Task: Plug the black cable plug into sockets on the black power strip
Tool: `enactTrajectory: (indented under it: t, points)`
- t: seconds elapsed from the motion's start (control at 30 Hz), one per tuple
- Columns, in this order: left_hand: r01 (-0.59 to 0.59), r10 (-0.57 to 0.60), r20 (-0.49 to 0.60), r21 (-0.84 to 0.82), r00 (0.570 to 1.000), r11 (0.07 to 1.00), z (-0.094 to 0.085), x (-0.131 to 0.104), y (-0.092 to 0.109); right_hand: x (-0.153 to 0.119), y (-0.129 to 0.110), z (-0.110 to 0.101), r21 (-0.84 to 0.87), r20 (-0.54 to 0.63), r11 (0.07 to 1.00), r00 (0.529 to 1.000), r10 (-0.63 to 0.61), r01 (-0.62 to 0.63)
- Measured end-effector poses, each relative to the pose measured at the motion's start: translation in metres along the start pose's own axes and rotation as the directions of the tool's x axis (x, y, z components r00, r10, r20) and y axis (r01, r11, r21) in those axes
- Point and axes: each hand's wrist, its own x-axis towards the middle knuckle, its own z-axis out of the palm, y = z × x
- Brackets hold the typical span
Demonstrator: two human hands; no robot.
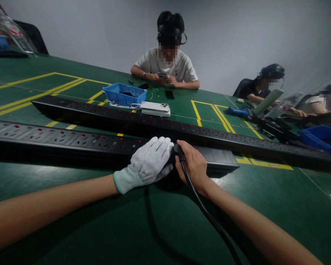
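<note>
A long black power strip (79, 141) with rows of sockets and small red lights lies across the table in front of me. My left hand (151, 162), in a pale grey knitted glove, lies over its top, fingers extended to the far edge and thumb by the near side. Close beside it, my bare right hand (193, 162) grips a black plug (177, 149) at the strip's top, near its right end. A thick black cable (200, 202) runs from the plug down toward me. The socket under the plug is hidden by my hands.
A second long black power strip (110, 114) lies behind the first. Beyond it are a blue bin (124, 94) and a white phone (154, 107) on a white box. Opposite sits a person (168, 62) holding a phone; others sit at right. Another blue bin (322, 138) stands right.
</note>
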Motion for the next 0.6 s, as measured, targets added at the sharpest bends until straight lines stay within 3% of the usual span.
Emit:
enactTrajectory:
  t: [0.3,0.6]
  points:
    - [0.005,-0.007,-0.029,-0.064,1.000,0.998,0.0021,-0.0027,-0.0007,-0.0001,-0.0002,-0.0007,0.002,-0.001,1.000,1.000,-0.001,0.001]
    - [0.004,-0.005,-0.051,-0.011,0.999,1.000,0.0030,-0.0008,0.0004,0.0006,-0.0002,-0.0020,0.010,-0.006,1.000,1.000,-0.018,0.018]
